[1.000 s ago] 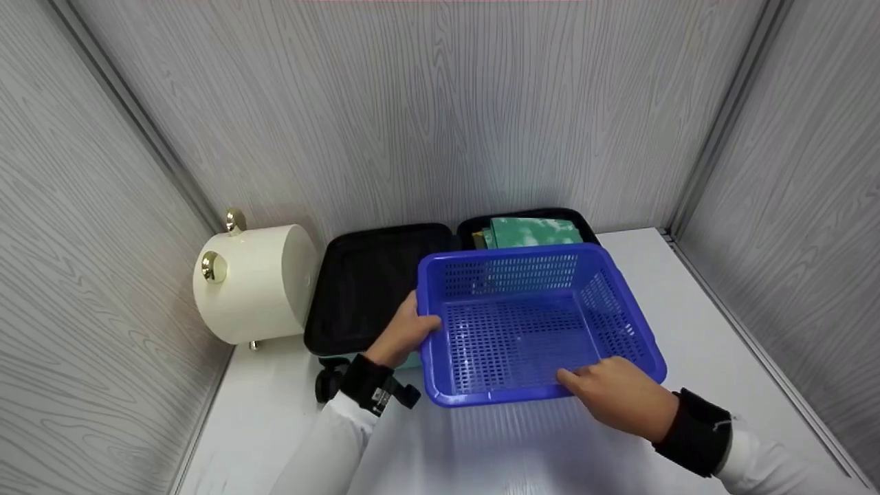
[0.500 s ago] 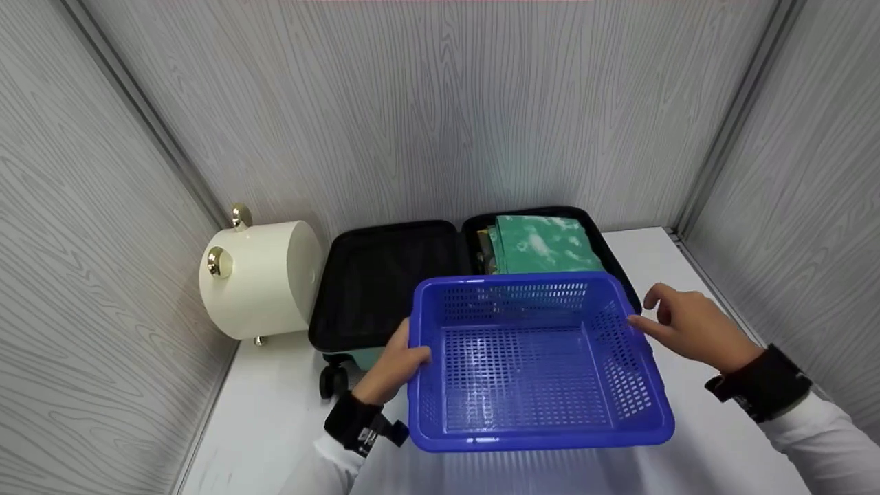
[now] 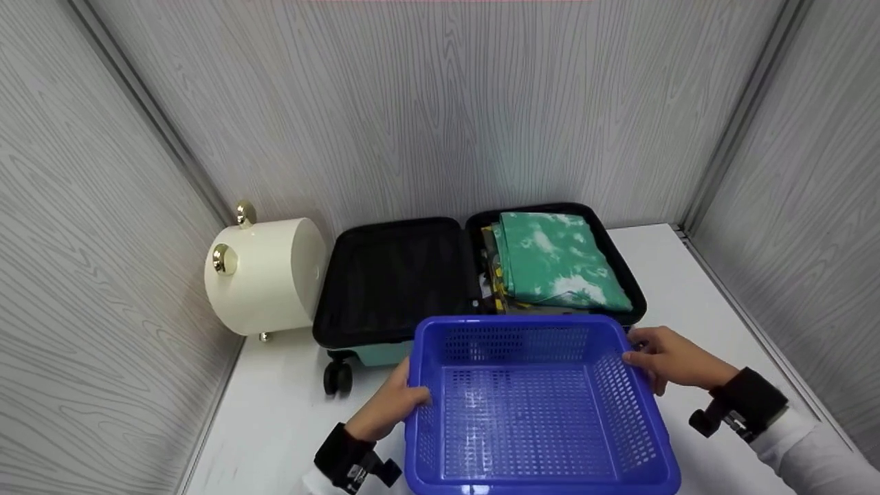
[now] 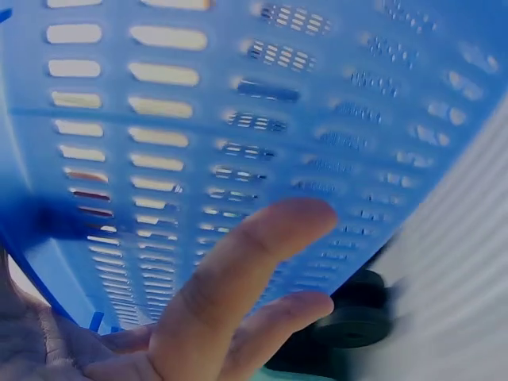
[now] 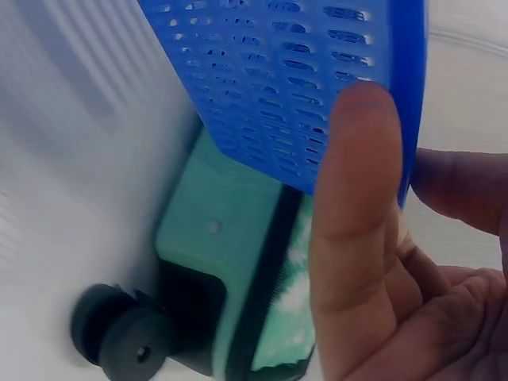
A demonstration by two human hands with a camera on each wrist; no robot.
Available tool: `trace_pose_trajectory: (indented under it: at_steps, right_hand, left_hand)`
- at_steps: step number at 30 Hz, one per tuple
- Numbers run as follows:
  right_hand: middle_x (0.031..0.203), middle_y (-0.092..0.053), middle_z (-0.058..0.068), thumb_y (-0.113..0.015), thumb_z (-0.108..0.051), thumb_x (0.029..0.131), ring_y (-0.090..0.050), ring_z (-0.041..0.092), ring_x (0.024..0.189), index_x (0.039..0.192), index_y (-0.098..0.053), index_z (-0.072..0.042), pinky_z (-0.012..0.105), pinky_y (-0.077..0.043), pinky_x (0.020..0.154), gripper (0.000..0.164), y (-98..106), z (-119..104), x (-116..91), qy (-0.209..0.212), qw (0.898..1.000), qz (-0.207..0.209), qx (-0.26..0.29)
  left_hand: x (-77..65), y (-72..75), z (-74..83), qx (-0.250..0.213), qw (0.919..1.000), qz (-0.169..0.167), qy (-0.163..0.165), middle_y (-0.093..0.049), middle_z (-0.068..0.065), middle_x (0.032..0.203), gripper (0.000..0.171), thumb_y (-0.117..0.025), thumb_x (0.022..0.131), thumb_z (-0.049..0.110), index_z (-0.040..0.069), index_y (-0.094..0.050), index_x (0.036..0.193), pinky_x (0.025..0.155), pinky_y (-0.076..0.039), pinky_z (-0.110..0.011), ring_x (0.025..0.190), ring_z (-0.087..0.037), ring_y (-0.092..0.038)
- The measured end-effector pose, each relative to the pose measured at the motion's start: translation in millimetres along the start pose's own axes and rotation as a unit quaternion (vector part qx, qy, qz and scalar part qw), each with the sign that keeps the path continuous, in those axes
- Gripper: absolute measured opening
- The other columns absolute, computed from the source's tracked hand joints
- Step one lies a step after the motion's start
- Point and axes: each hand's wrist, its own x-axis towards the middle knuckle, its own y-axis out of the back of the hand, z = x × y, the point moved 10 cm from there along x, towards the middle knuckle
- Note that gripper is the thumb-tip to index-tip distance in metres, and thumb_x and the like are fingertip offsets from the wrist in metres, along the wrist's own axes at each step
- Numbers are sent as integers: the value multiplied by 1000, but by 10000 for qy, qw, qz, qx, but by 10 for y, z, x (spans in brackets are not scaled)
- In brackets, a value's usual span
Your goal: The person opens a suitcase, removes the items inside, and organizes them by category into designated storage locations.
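A blue plastic basket (image 3: 519,320) with slotted walls is held in front of me, its inside bare. My left hand (image 3: 385,407) grips its left rim, thumb over the top; underneath, fingers (image 4: 238,278) spread along the slotted outer wall. At the right rim, my right hand (image 3: 677,359) pinches the edge between thumb and fingers, one finger (image 5: 357,230) lying against the outside. Beyond the basket lies an open suitcase (image 3: 395,278), black inside and mint green outside. Folded green-and-white tie-dye fabric (image 3: 550,254) fills much of its right half; the left half shows bare lining.
A cream rounded case (image 3: 265,278) with gold knob-like feet lies on its side at the left. Wood-grain panels (image 3: 385,110) enclose the white table (image 3: 275,405) at the back and sides. A suitcase wheel (image 3: 337,377) sticks out at the front left.
The basket has come back toward me, uncovering more of the suitcase and fabric. My right hand has let go of the front rim and taken the right rim; my left hand keeps its grip.
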Motion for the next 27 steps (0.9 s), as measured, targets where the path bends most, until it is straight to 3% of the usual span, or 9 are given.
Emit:
trace_pose_trajectory:
  at_steps: [5, 13, 20, 27]
  right_hand:
    - [82, -76, 11, -59, -9, 110, -67, 11, 53, 139, -51, 24, 34, -59, 49, 44, -119, 180, 3, -90, 9999, -63, -49]
    - [82, -77, 11, -61, -9, 109, -66, 9, 52, 133, -53, 23, 39, -60, 49, 41, -205, 390, 8, -127, 9997, -4, -199]
    - [82, -77, 10, -62, -10, 108, -66, 10, 52, 130, -56, 21, 42, -60, 48, 38, -188, 439, 34, -108, 9993, 94, -349]
    - [78, -76, 9, -63, -10, 108, -64, 9, 50, 128, -58, 19, 41, -59, 48, 35, -173, 402, 69, -62, 9991, 176, -386]
  left_hand:
    - [-1, -44, -204, 36, 9995, -5, 319, -62, -36, 130, 93, -61, 79, -1, -4, -23, 164, 70, -67, -40, 92, -32, -77]
    - [59, -150, -431, 105, 9989, 40, 444, -55, -38, 140, 96, -62, 74, -2, -6, -25, 163, 84, -66, -53, 111, -44, -73]
    - [77, -189, -554, 115, 9981, 245, 544, -53, -38, 142, 101, -64, 71, -5, -9, -22, 162, 82, -65, -49, 116, -46, -69]
    - [97, -172, -625, -12, 9978, 266, 610, -57, -37, 138, 100, -62, 72, -8, -7, -21, 163, 78, -66, -45, 104, -39, -74]
